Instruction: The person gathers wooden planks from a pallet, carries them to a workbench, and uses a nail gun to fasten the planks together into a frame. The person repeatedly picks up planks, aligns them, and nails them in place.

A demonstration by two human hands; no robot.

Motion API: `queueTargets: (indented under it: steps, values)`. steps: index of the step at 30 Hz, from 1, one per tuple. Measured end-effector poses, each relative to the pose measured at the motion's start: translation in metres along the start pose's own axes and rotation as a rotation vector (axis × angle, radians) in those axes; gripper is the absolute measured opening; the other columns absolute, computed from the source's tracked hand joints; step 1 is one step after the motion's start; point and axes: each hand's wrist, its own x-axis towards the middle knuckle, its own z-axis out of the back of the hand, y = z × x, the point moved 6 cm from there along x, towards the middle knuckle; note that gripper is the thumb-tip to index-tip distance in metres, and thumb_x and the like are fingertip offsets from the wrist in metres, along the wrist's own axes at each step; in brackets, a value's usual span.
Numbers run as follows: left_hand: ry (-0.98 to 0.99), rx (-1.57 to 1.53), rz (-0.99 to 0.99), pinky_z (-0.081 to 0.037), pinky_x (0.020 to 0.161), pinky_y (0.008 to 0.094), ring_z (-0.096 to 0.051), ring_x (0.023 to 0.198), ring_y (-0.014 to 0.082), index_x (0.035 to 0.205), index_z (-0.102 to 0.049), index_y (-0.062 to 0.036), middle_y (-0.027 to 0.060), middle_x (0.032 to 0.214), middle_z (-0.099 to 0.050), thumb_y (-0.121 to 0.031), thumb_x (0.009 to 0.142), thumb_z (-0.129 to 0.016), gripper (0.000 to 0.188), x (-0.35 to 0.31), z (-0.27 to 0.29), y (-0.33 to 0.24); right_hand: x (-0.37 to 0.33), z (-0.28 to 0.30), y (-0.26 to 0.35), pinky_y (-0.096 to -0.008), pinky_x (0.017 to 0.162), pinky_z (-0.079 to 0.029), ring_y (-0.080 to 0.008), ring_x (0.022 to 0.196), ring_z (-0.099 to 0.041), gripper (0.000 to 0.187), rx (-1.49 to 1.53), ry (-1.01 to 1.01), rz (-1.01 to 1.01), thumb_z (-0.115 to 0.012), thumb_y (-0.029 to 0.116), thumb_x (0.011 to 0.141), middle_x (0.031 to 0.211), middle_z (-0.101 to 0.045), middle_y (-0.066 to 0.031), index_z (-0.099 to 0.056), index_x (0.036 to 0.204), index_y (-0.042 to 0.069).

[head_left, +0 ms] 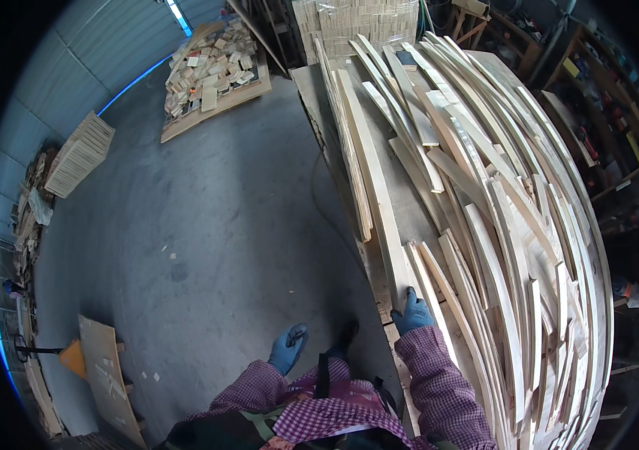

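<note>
A blue glove with a dark palm covers my left hand (288,349), which hangs over the grey floor in front of my body. Its fingers are loosely curled, thumb apart, and nothing shows in them. At the left edge of the long table, my right hand (413,313), gloved alike, is closed on the near end of a long pale wooden strip (376,180). This strip lies lengthwise along the table edge; the fingers' underside is hidden. Beside it, on the left, rest thinner strips (343,142). Many loose wooden strips (495,217) lie crisscrossed over the table to the right.
Short wood blocks (211,71) are heaped on a board at the far left. A wrapped stack of wood (357,26) stands behind the table (413,187). Leftward are a slatted stack (79,155) and a leaning panel (107,375). Another person's gloved hand (622,287) appears at far right.
</note>
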Motion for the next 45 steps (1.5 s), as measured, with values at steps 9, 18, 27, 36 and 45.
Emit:
queueTargets:
  steps: [9, 18, 27, 36, 45]
  values:
    - [0.298, -0.247, -0.128, -0.044, 0.095, 0.0253, -0.055, 0.108, 0.0163, 0.119, -0.05, 0.0006, 0.009, 0.116, -0.058, 0.0, 0.091, -0.049, 0.029, 0.061, -0.063, -0.075, -0.115, 0.032, -0.054, -0.023, 0.047, -0.033, -0.0112, 0.055, -0.045, 0.048, 1.527, 0.327, 0.126, -0.06, 0.018, 0.08, 0.07, -0.05, -0.0015, -0.044, 0.124, 0.005]
    - [0.538, -0.461, 0.267, -0.048, 0.086, 0.0421, -0.059, 0.097, 0.028, 0.121, -0.045, -0.0053, 0.0134, 0.104, -0.058, -0.058, 0.087, -0.045, 0.063, 0.114, -0.211, -0.169, -0.369, -0.099, -0.19, -0.0401, 0.103, -0.034, -0.0305, 0.13, -0.036, 0.07, 1.391, 0.014, -0.136, -0.068, 0.036, 0.077, 0.141, -0.037, -0.015, -0.038, 0.138, 0.017]
    - [0.679, -0.494, 0.087, -0.045, 0.096, 0.0366, -0.057, 0.098, 0.0218, 0.108, -0.056, -0.0048, 0.008, 0.102, -0.06, -0.031, 0.089, -0.058, 0.032, 0.034, -0.282, -0.118, -0.542, -0.15, -0.253, -0.0277, 0.088, -0.046, -0.0141, 0.096, -0.059, 0.053, 1.432, -0.81, -0.321, -0.078, 0.008, 0.066, 0.103, -0.063, -0.0075, -0.057, 0.114, 0.0]
    - [0.839, -0.155, 0.307, -0.042, 0.1, 0.0392, -0.052, 0.114, 0.0257, 0.119, -0.05, -0.0029, 0.0137, 0.121, -0.055, -0.024, 0.09, -0.053, 0.036, -0.211, -0.312, -0.037, -0.688, -0.392, -0.331, -0.0175, 0.047, -0.034, -0.0032, 0.053, -0.04, 0.037, 2.043, -1.37, -1.116, -0.068, 0.036, 0.081, 0.082, -0.059, 0.0043, -0.063, 0.109, 0.012]
    - [0.561, -0.107, 0.256, -0.045, 0.086, 0.0397, -0.057, 0.096, 0.0238, 0.105, -0.055, -0.0094, 0.0065, 0.101, -0.06, -0.02, 0.077, -0.064, 0.032, -0.221, -0.259, -0.001, -0.671, -0.438, -0.34, -0.0193, 0.041, -0.035, -0.0042, 0.047, -0.041, 0.032, 2.17, -1.211, -1.022, -0.058, 0.038, 0.087, 0.068, -0.053, 0.0033, -0.06, 0.11, 0.015]
